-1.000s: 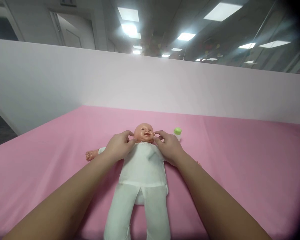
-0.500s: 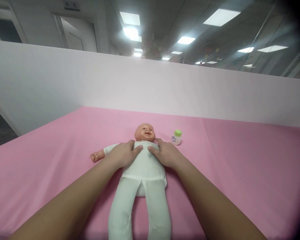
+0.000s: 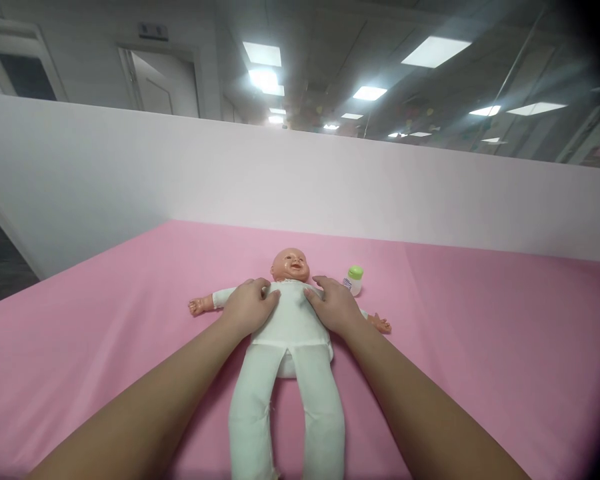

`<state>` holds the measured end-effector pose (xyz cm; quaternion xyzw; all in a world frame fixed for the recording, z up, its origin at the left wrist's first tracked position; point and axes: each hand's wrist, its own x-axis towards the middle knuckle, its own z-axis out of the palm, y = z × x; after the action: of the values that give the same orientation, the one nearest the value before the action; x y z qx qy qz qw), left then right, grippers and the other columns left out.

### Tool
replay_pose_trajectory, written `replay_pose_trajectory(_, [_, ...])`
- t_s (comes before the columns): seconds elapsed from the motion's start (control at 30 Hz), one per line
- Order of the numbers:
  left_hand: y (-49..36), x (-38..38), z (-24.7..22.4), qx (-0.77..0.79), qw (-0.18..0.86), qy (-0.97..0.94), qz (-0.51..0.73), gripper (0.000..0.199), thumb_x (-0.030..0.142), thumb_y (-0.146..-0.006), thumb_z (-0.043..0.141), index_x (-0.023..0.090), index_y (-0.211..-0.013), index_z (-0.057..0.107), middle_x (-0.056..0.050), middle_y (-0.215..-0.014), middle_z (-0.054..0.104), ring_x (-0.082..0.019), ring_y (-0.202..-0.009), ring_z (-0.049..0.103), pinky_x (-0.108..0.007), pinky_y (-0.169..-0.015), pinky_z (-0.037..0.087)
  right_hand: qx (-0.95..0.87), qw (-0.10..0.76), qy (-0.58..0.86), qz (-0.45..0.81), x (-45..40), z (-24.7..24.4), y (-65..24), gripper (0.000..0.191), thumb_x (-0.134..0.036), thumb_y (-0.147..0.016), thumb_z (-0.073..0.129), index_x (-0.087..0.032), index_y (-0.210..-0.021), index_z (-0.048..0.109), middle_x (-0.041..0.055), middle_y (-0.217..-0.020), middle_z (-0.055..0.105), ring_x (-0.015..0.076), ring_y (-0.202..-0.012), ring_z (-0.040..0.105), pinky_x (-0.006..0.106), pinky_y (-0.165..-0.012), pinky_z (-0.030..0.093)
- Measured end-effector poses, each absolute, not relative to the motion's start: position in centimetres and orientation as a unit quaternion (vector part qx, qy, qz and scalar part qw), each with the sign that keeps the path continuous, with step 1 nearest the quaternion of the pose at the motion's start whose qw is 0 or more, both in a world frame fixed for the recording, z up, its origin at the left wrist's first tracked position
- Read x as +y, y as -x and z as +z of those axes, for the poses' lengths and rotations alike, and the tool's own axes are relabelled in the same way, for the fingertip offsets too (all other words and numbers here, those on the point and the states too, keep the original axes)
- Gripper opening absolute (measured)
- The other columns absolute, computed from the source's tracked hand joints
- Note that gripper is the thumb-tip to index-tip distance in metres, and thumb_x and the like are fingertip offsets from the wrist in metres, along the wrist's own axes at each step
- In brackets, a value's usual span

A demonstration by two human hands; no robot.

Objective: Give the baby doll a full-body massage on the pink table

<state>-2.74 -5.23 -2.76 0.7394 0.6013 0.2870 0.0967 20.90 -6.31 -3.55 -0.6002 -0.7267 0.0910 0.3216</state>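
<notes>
A baby doll (image 3: 291, 320) lies on its back on a pink surface (image 3: 460, 347), its bald head toward the far wall and its white cloth legs toward me. At the doll's shoulder on the left of the view, my left hand (image 3: 250, 307) is closed around its side, thumb on the chest. My right hand (image 3: 335, 305) curls round the opposite shoulder, its thumb at the chest's edge and its fingertips partly past the shoulder. Both doll arms stretch outward, partly hidden by my hands. Just beyond my right hand stands a small clear bottle with a green cap (image 3: 353, 280).
A low white wall (image 3: 300, 180) borders the pink surface at the back and left. Behind it are a door (image 3: 153, 83) and lit ceiling panels. Dark floor (image 3: 3, 253) shows past the left edge.
The doll's torso and legs appear slightly farther up the view. Its hand on the right has come into sight beside my right forearm. My right thumb has moved outward on the chest.
</notes>
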Motion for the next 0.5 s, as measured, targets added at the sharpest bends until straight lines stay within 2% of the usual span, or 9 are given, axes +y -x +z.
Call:
replay_pose_trajectory(0.17, [2.9, -4.8, -3.0, 0.563, 0.114, -0.741, 0.349, 0.035, 0.048, -0.093, 0.053, 0.022, -0.109, 0.071, -0.009, -0.107, 0.069, -0.028, -0.099, 0.066, -0.039, -0.089, 0.048, -0.714, 0.368, 0.594, 0.051, -5.5, -3.9, -21.5, 0.044, -0.044, -0.097, 0.055, -0.019, -0.132, 0.065, 0.0105, -0.129, 0.069, 0.0268, -0.12, 0.062, 0.038, -0.102, 0.046])
replay_pose_trajectory(0.3, [3.1, -5.1, -2.9, 0.551, 0.132, -0.728, 0.386, 0.032, 0.044, -0.093, 0.054, 0.022, -0.107, 0.072, -0.009, -0.112, 0.07, -0.028, -0.107, 0.065, -0.041, -0.097, 0.048, -0.658, 0.434, 0.615, -0.029, -4.2, -3.7, -24.2, 0.038, -0.036, -0.097, 0.05, -0.017, -0.124, 0.069, 0.0104, -0.126, 0.07, 0.0273, -0.123, 0.058, 0.041, -0.109, 0.042])
replay_pose_trajectory(0.4, [1.9, -6.4, -2.0, 0.52, 0.152, -0.723, 0.428, 0.03, 0.042, -0.092, 0.055, 0.023, -0.109, 0.071, -0.008, -0.118, 0.071, -0.028, -0.113, 0.063, -0.04, -0.103, 0.047, -0.614, 0.425, 0.664, -0.041, -3.1, -4.0, -26.5, 0.046, -0.032, -0.095, 0.05, -0.015, -0.135, 0.062, 0.0119, -0.137, 0.064, 0.03, -0.13, 0.053, 0.045, -0.114, 0.039])
replay_pose_trajectory(0.5, [-0.9, -7.5, -0.4, 0.467, 0.235, -0.732, 0.438, 0.031, 0.043, -0.093, 0.055, 0.024, -0.113, 0.071, -0.005, -0.118, 0.072, -0.025, -0.109, 0.066, -0.037, -0.098, 0.05, -0.604, 0.382, 0.699, -0.01, -2.1, -4.9, -27.9, 0.065, -0.028, -0.091, 0.053, -0.012, -0.153, 0.044, 0.0136, -0.158, 0.045, 0.031, -0.145, 0.041, 0.045, -0.12, 0.034])
